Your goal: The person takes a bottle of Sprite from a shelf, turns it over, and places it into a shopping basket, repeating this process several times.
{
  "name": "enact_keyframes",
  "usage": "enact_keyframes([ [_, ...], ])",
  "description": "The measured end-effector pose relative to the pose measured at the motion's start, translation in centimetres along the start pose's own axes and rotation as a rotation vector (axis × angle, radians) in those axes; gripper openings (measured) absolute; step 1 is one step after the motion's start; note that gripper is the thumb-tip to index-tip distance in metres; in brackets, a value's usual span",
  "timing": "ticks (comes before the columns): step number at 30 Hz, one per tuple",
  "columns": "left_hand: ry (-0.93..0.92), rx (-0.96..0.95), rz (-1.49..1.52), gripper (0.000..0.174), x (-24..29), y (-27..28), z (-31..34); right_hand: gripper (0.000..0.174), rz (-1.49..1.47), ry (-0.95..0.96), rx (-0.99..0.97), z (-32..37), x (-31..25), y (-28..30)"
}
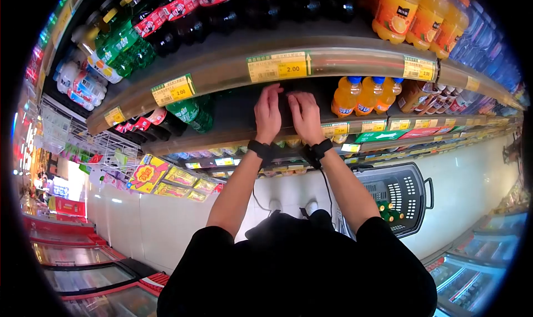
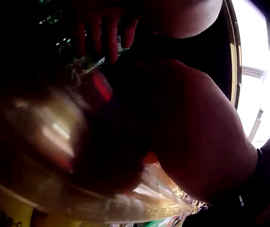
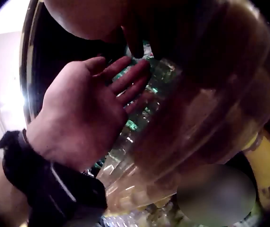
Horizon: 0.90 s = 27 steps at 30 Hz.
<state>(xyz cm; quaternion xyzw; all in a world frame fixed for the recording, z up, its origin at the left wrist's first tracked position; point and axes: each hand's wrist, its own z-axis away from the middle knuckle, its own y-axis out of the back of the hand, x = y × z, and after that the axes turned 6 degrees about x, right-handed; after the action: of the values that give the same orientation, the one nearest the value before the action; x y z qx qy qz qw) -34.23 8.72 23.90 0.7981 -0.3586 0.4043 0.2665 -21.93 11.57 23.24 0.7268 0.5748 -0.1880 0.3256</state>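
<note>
- left hand (image 1: 268, 114) – fingers straight, laid flat against a clear bottle (image 3: 182, 123) deep in the dark shelf (image 1: 344, 56) gap
- right hand (image 1: 304, 117) just beside it – too murky, can't tell its grip
- orange bottles (image 1: 366, 95) near the right hand

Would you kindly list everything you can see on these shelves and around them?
Cola bottles: many, dark, red labels, top shelf.
Green bottles: several, top shelf left.
Juice bottles: several, orange, top shelf right.
Blue-capped bottles: three, orange, right of the hands.
Price tags: many, yellow, shelf edges.
Basket: one, grey, floor right.
Freezers: several, red-trimmed, lower left.
Clear bottle: one, at the hands.
Left hand: fingers straight, touching the clear bottle.
Right hand: beside it, grip unclear.
</note>
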Motion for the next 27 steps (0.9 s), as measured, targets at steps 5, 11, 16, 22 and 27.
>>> enact_keyframes([
  [5,0.041,-0.031,0.003,0.032,-1.1,-0.1,0.2,0.022,0.067,-0.072,-0.087,-0.1,0.1,-0.2],
  [11,0.16,-0.01,0.033,0.042,-1.6,-0.2,-0.4,0.024,0.237,-0.052,-0.04,0.2,-0.1,-1.1],
  [16,0.227,0.022,0.097,0.048,-3.7,0.1,-0.8,0.028,0.364,0.012,-0.023,0.5,0.0,-1.8],
  [22,0.262,-0.045,0.1,0.052,-3.8,0.5,-0.9,0.032,0.534,0.039,-0.107,0.7,-0.1,-1.9],
  [27,0.285,-0.048,0.096,0.05,-3.4,0.4,-0.9,0.032,0.589,0.044,-0.114,1.0,0.1,-2.3],
])
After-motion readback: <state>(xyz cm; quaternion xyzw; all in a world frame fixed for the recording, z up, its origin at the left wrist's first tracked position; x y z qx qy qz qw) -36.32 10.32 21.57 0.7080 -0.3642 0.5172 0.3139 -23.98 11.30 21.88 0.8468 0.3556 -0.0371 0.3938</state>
